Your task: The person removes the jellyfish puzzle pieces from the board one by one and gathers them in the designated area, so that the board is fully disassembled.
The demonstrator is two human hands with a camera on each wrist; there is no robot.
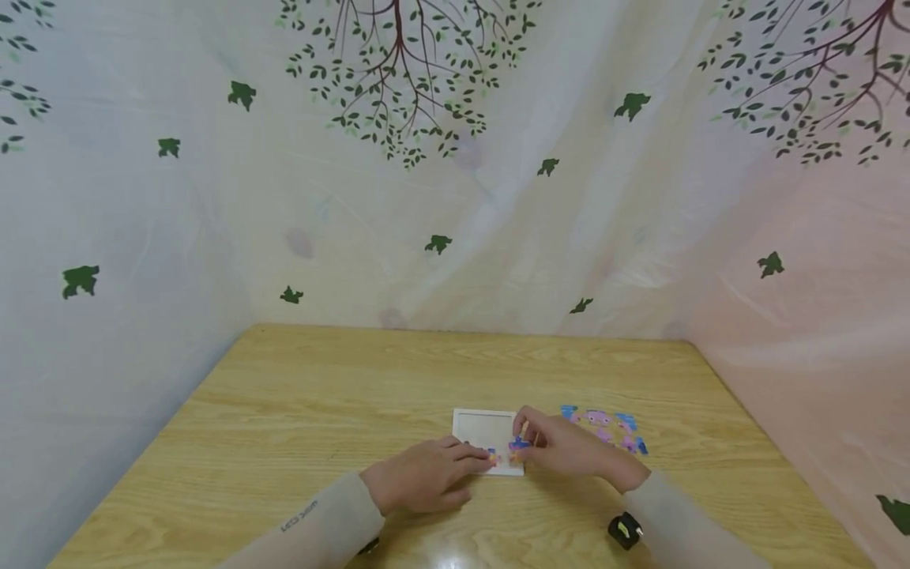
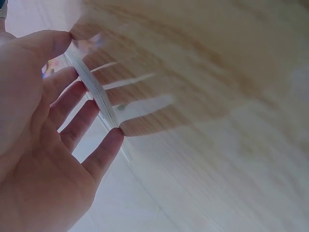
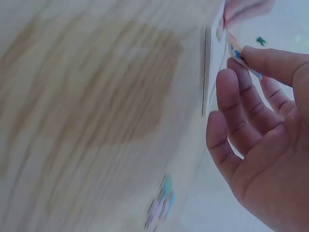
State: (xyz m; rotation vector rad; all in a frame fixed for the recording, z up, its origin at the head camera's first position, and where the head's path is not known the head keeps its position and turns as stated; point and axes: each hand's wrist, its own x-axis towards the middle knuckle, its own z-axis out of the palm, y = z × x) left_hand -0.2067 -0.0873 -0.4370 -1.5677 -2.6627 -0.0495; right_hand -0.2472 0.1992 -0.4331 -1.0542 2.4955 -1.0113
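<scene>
A white puzzle frame lies on the wooden table in front of me. My left hand rests over its near left edge, fingers extended, with fingertips at a small colourful puzzle piece inside. In the left wrist view, several fingertips touch the table along the frame's white edge. My right hand pinches a blue and orange puzzle piece between thumb and fingers, tilted above the frame's right side. That held piece also shows in the right wrist view, with the remaining right fingers loosely bent.
Several pink and blue puzzle pieces lie together right of the frame, partly behind my right hand. A small black object sits near my right sleeve. A pale curtain with leaf prints hangs behind the table.
</scene>
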